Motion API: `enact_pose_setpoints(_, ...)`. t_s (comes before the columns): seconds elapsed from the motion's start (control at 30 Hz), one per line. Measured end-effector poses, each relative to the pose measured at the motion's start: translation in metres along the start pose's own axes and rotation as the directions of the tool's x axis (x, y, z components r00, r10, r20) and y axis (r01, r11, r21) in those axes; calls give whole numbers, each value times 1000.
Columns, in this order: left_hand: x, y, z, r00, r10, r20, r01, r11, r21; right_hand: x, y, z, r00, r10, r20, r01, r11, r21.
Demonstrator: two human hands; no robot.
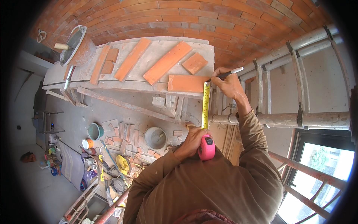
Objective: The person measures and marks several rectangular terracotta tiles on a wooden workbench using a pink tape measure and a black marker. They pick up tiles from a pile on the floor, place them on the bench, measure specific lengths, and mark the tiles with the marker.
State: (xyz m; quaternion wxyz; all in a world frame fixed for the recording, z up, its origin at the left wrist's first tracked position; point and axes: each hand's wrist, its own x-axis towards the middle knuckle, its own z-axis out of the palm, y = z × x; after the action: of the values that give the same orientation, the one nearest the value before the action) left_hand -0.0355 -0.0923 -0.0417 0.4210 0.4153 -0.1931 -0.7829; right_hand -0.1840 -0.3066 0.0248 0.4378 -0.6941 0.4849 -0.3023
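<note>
My left hand (191,142) is closed at the mouth of a pink tape measure (207,147), close to my body. Its yellow blade (205,108) runs out from there to the right end of an orange brick tile (186,83) at the plank's near edge. In my right hand (229,86) is a black marker (225,74) with a white end, held at that same end of the tile. My fingers hide the marker's tip. Beyond lie a short tile piece (195,64) and longer tiles (167,63) set at a slant.
The tiles rest on a plank platform (130,84) against a brick wall (179,18). A mortar bucket (80,48) stands at its left end. Scaffold pipes (313,120) run along the right. Below are a round bucket (156,137), tile offcuts (128,134) and scattered tools.
</note>
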Motion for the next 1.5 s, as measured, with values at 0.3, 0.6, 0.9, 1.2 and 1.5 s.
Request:
enact_pose_setpoints(0.3, -2, 1, -1, 1000, 26, 1, -26, 1000, 5, -4, 1, -5, 983, -42, -179, 62, 992, 108)
enact_pose_setpoints(0.6, -20, 35, -56, 963, 183, -198, -191, 981, -22, -4, -4, -7, 975, -36, -217, 59, 994, 97)
enact_pose_setpoints(0.9, -51, 112, -95, 786, 390, -480, -281, 916, 285, 15, 1, -5, 953, -46, -299, 112, 972, 208)
enact_pose_setpoints(1.2, -28, 203, -89, 582, 754, -305, 25, 358, 933, 80, 2, -1, 903, -424, -62, 409, 896, -171)
enact_pose_setpoints(1.5, 55, 331, -127, 635, 772, -15, 491, -388, 780, 164, -32, 66, 641, -533, 553, 748, 597, -291)
